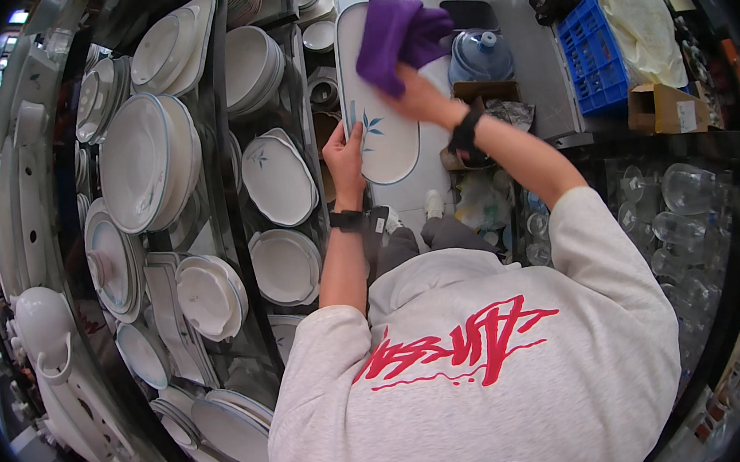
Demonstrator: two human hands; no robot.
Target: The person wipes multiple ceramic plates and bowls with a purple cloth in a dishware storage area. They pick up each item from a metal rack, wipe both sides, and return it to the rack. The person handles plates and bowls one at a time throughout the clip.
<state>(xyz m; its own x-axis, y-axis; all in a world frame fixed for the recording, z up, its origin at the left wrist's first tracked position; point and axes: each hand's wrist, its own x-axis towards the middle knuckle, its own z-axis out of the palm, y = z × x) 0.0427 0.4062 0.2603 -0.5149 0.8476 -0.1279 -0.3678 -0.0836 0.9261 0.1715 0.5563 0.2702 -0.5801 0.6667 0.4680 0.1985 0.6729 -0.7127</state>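
A long white ceramic platter (396,151) with rounded ends, a thin blue rim and a blue leaf pattern is held out in front of me. Its left edge is gripped by my left hand (344,155), the thumb lying over the top face. In my right hand (414,96) is a bunched purple cloth (392,42), which covers the upper right part of the platter. The right hand is slightly blurred, and its fingers are partly hidden by the cloth.
Left of me, shelves hold stacked white plates (136,163) and oval dishes (278,178). To the right stand a water jug (481,56), a blue plastic crate (592,56) and a cardboard box (662,110). Glass goblets (687,190) fill a shelf at my right side.
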